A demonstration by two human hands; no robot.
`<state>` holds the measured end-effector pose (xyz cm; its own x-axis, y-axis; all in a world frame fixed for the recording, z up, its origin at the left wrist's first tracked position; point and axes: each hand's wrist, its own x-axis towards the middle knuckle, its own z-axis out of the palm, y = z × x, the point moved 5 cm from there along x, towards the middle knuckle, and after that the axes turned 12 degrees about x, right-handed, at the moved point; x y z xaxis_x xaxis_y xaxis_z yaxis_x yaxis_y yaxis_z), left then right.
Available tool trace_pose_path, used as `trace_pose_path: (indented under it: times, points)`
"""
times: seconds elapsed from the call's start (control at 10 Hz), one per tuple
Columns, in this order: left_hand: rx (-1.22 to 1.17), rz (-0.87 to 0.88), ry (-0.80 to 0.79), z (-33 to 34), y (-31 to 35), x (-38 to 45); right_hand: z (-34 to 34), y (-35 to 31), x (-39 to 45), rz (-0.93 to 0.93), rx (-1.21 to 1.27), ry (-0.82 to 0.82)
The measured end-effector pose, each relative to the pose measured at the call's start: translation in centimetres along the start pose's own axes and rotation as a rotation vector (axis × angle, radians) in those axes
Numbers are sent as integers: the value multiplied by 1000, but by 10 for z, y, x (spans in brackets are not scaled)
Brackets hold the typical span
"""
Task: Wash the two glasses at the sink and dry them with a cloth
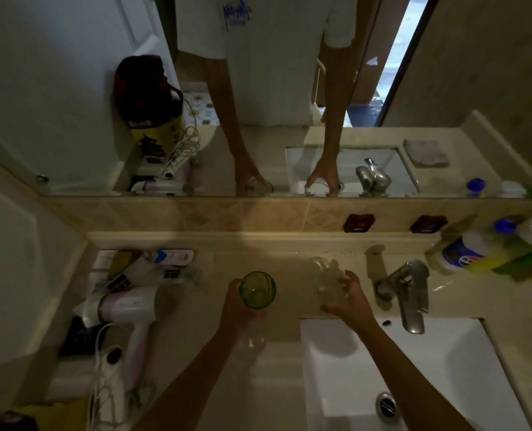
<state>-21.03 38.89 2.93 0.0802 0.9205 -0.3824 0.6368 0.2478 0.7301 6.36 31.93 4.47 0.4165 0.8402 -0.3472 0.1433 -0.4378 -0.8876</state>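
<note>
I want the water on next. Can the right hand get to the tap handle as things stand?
Probably not freely: the right hand grips the clear glass, so it has no spare fingers. The tap handle lies just to its right with nothing between them, so putting the glass down first should be enough.

One head-worn camera looks steeply down, close over the counter (283,362), facing the mirror (72,88).

The sink (444,362) is set into the table (277,368) at the right, with the tap (409,293) behind it. Left of the tap, two glasses (257,290) (328,283) sit side by side, one in each hand. A hair dryer (128,309) lies far left, bottles (476,253) far right. A mirror (258,88) runs behind.
</note>
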Motion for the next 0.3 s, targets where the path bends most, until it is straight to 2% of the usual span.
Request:
trace_pose_path:
  times: [0.1,0.2,0.3]
  points:
    - [105,-109,-37,-6,0,-11,-5,-11,-7,71,-7,-11]
    - [275,-132,-70,-19,0,-31,-16,-25,-17,60,-44,-14]
    - [449,1,21,-35,14,-76,-31,-38,-44,-11,-168,28]
